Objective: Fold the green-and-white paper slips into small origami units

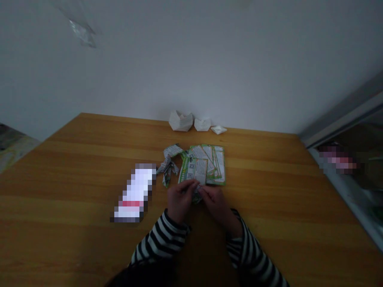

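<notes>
My left hand (180, 200) and my right hand (216, 202) meet close over the table, fingers pinched together. Between their fingertips is a small folded piece of printed paper (196, 197), green and white, mostly covered by the fingers. Just beyond the hands lies a stack of green-edged printed paper sheets (194, 169), fanned out and overlapping. Several crumpled or folded paper pieces (168, 165) with the same kind of print sit to the left of the stack.
A lit phone (136, 193), its screen blurred out, lies left of my hands on the wooden table (74, 171). Along the wall stand two white folded paper shapes (181, 121) and a smaller flat one (219, 129). A framed edge (344, 191) borders the table's right side.
</notes>
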The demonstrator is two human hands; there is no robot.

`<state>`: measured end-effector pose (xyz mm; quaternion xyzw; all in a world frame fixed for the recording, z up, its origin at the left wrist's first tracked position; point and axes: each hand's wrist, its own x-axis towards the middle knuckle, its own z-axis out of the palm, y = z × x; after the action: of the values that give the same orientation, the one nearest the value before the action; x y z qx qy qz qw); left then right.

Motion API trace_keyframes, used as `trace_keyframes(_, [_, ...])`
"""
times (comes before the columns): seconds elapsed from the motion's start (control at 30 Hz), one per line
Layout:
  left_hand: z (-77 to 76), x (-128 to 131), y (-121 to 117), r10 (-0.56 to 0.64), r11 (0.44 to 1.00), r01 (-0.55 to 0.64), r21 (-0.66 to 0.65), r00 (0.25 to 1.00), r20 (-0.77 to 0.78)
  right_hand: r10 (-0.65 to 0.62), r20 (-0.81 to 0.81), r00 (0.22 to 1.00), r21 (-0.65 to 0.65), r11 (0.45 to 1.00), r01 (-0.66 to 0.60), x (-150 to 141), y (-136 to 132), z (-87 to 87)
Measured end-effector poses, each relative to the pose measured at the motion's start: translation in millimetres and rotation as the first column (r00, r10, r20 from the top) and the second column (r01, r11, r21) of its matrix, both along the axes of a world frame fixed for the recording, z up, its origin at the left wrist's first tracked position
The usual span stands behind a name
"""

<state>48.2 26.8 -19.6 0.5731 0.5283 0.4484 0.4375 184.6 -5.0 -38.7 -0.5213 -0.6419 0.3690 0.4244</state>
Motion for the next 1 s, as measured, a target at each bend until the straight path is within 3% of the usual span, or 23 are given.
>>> trace_keyframes(0.27, [4.9, 3.3, -4.2, 0.024, 1.000, -0.024, 0.005, 0.998, 0.060, -0.164, -0.018, 0.986, -0.010, 0.986, 0.164, -15.7, -4.6, 5.2])
trace_keyframes(0.43, [0.6, 1.0, -2.7, 0.037, 0.999, -0.036, 0.039, 0.999, -0.009, -0.046, -0.044, 0.998, -0.012, 0.999, 0.046, -12.3, -5.0, 6.2])
trace_keyframes(0.53, [0.8, -3.6, 2.9, -0.031, 0.998, 0.033, 0.045, 0.999, -0.033, 0.036, -0.102, 0.994, -0.031, 0.999, -0.039, -4.8, -4.5, 5.9])
trace_keyframes(0.7, [6.5, -12.4, 14.3, -0.254, 0.967, 0.254, 0.015, 0.967, -0.010, 0.021, -0.183, 0.983, -0.036, 0.999, -0.028, 3.1, -2.6, 6.2])
trace_keyframes(1.0, [4.1, -9.8, 7.8, -0.199, 0.972, 0.213, 0.104, 0.971, -0.130, -0.113, -0.183, 0.977, -0.060, 0.993, 0.104, -2.4, -2.5, 14.5])
